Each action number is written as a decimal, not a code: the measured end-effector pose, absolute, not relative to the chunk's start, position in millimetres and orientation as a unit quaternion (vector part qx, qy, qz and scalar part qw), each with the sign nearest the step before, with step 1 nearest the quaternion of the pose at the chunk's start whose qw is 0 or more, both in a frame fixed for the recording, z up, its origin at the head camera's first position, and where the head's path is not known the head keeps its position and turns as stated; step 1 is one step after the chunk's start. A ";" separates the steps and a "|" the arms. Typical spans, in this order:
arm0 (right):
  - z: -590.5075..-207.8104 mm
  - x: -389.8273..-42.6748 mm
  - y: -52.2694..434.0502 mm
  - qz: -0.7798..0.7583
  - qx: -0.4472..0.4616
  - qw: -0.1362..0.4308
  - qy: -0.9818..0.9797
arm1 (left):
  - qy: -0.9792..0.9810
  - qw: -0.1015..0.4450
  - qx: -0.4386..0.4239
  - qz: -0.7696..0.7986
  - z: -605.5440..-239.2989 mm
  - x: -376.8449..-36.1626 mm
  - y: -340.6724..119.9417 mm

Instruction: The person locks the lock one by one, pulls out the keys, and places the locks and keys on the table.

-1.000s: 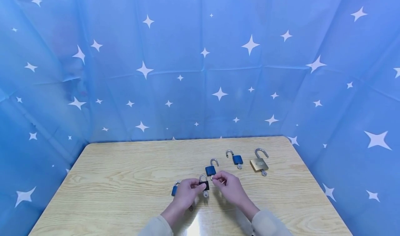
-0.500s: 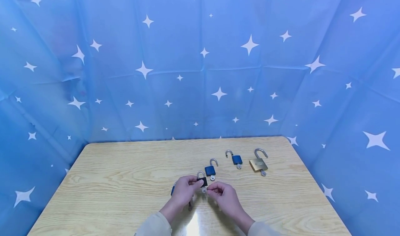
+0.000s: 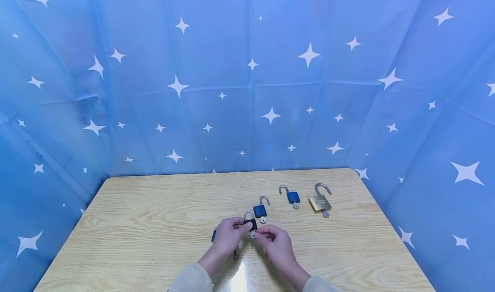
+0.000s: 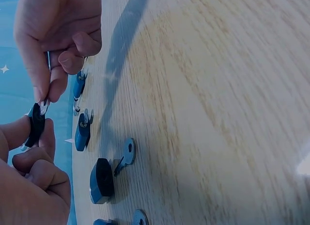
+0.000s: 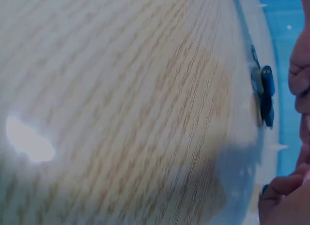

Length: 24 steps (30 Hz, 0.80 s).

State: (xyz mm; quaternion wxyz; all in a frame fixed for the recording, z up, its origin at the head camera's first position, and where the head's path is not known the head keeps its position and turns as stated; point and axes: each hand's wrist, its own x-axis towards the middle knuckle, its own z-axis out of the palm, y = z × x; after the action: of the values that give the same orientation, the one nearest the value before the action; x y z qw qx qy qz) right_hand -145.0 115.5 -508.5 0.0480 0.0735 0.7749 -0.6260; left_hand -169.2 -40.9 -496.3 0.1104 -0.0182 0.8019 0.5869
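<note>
In the head view my left hand (image 3: 229,235) grips a small black padlock (image 3: 251,224) between thumb and fingers, its silver shackle pointing away. At the padlock's lower end my right hand (image 3: 275,244) pinches the round head of a key (image 3: 253,235). The left wrist view shows this key (image 4: 44,107) at the keyhole end of the padlock (image 4: 36,126); how deep it sits cannot be told. Just beyond lies a blue padlock (image 3: 260,211) with its shackle raised and a key in it. The right wrist view mostly shows table, with fingers at its right edge.
Farther right on the wooden table (image 3: 154,214) lie another blue padlock (image 3: 293,197) and a larger brass padlock (image 3: 319,203), both with open shackles and keys. Left of my left hand a blue padlock (image 3: 214,235) is partly hidden. A dark padlock (image 4: 101,181) lies near a loose key (image 4: 128,152).
My right hand has come left and down from beside the blue padlock to the key at the black padlock. The black padlock has shifted slightly up and left.
</note>
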 end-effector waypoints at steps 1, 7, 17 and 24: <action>-508.8 -144.9 115.0 -0.626 0.077 0.048 0.775 | 0.802 0.109 -0.018 0.586 -496.3 -169.1 -40.8; -507.1 -142.7 113.4 -0.615 0.080 0.051 0.783 | 0.805 0.105 -0.019 0.583 -496.6 -169.2 -39.9; -505.5 -141.2 113.3 -0.607 0.072 0.072 0.788 | 0.806 0.105 -0.001 0.582 -498.5 -168.9 -41.8; -499.4 -142.7 115.1 -0.594 0.058 0.086 0.798 | 0.805 0.102 0.002 0.585 -496.2 -169.0 -41.5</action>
State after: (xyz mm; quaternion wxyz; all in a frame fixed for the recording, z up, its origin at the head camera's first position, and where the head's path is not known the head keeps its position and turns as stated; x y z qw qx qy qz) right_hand -142.7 115.1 -499.4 0.0863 0.0580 0.7980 -0.5936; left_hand -169.0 -41.5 -496.2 0.1022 0.0023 0.8045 0.5850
